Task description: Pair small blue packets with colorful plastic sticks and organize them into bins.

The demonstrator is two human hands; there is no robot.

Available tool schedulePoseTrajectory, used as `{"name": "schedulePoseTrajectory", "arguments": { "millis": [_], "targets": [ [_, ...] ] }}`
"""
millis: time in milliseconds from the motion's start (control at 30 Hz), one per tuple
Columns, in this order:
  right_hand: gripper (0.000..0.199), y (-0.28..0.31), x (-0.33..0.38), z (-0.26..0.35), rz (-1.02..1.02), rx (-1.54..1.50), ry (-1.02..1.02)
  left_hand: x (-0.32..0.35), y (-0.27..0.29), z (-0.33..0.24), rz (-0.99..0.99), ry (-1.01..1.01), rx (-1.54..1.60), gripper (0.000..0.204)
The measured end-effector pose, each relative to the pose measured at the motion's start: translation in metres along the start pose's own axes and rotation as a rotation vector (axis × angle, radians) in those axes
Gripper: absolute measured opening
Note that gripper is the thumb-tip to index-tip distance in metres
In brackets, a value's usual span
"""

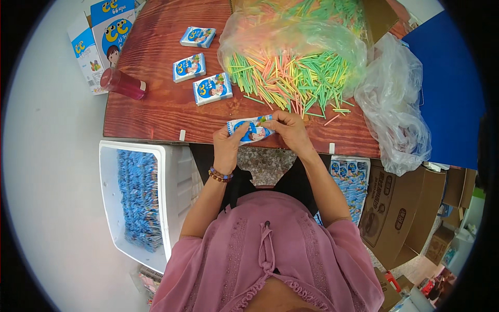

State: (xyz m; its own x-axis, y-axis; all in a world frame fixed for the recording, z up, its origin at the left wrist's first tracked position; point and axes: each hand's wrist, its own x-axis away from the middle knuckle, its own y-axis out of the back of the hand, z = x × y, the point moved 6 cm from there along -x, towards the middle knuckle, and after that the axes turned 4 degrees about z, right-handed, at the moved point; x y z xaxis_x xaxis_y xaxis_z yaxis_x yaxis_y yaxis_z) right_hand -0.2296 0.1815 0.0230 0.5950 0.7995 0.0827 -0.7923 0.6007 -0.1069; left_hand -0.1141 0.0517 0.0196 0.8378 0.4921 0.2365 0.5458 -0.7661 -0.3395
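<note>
Packet [255,133] pinched near both ends by left hand [226,147] and right hand [292,133], probably to keep its wrapper steady, at near edge of wooden table [166,115], with coloured stick pile [291,78] just beyond, likely for short reach.

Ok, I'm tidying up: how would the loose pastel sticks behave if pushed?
The pastel sticks look slender, so each is probably light and may snap. Lying loose in a crisscross heap, they'd likely slide or spill apart.

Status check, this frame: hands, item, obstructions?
Left hand and right hand gripping one blue-and-white packet. Packet at near edge of table. Loose coloured sticks just beyond, nothing visibly blocking hands.
</note>
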Motion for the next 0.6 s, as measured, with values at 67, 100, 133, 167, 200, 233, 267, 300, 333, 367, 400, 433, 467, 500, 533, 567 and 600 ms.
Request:
{"name": "schedulePoseTrajectory", "arguments": {
  "millis": [67, 100, 133, 167, 200, 233, 267, 300, 333, 367, 400, 433, 467, 500, 533, 567, 600],
  "targets": [
    [0.014, -0.002, 0.002, 0.005, -0.015, -0.023, 0.016, 0.001, -0.001, 0.001, -0.011, 0.015, 0.061, 0.014],
    [0.013, -0.003, 0.004, 0.009, -0.03, -0.046, 0.033, 0.0, -0.002, 0.0, -0.009, 0.017, 0.062, 0.014],
    [0.013, -0.003, 0.005, 0.013, -0.032, -0.046, 0.032, 0.0, -0.003, 0.001, 0.002, 0.05, 0.135, 0.015],
    [0.012, 0.0, 0.007, 0.018, -0.064, -0.133, 0.047, 0.0, -0.003, 0.002, 0.013, 0.082, 0.208, 0.016],
    [0.013, 0.002, 0.008, 0.022, -0.093, -0.22, 0.062, 0.0, -0.002, 0.003, 0.014, 0.082, 0.207, 0.016],
    [0.013, 0.003, 0.008, 0.026, -0.093, -0.22, 0.063, -0.001, 0.0, 0.005, 0.002, 0.109, 0.299, 0.015],
    [0.015, 0.003, 0.01, 0.039, -0.037, -0.164, 0.205, -0.001, 0.001, 0.008, -0.009, 0.135, 0.39, 0.015],
    [0.019, 0.001, 0.013, 0.052, 0.018, -0.107, 0.346, -0.001, 0.001, 0.008, -0.008, 0.136, 0.39, 0.015],
    [0.019, 0.001, 0.014, 0.055, 0.016, -0.107, 0.346, -0.002, -0.001, 0.008, 0.007, 0.15, 0.409, 0.014],
    [0.022, -0.006, 0.015, 0.058, 0.076, 0.055, 0.324, -0.001, -0.002, 0.009, 0.021, 0.163, 0.427, 0.014],
    [0.026, -0.011, 0.017, 0.057, 0.135, 0.217, 0.299, -0.001, -0.005, 0.008, 0.022, 0.166, 0.427, 0.014],
    [0.028, -0.015, 0.016, 0.046, 0.165, 0.167, 0.238, 0.0, -0.008, 0.006, 0.01, 0.167, 0.384, 0.014],
    [0.028, -0.015, 0.013, 0.041, 0.163, 0.167, 0.237, 0.001, -0.01, 0.005, -0.003, 0.169, 0.341, 0.014],
    [0.027, -0.017, 0.012, 0.046, 0.178, 0.333, 0.361, 0.0, -0.009, 0.006, 0.001, 0.171, 0.341, 0.014],
    [0.026, -0.02, 0.013, 0.052, 0.193, 0.501, 0.484, 0.0, -0.009, 0.008, 0.031, 0.192, 0.358, 0.015],
    [0.026, -0.018, 0.014, 0.053, 0.188, 0.505, 0.482, -0.001, -0.009, 0.009, 0.061, 0.212, 0.374, 0.015],
    [0.025, -0.016, 0.014, 0.052, 0.232, 0.411, 0.457, -0.001, -0.01, 0.009, 0.067, 0.216, 0.376, 0.015]
  ]
}}
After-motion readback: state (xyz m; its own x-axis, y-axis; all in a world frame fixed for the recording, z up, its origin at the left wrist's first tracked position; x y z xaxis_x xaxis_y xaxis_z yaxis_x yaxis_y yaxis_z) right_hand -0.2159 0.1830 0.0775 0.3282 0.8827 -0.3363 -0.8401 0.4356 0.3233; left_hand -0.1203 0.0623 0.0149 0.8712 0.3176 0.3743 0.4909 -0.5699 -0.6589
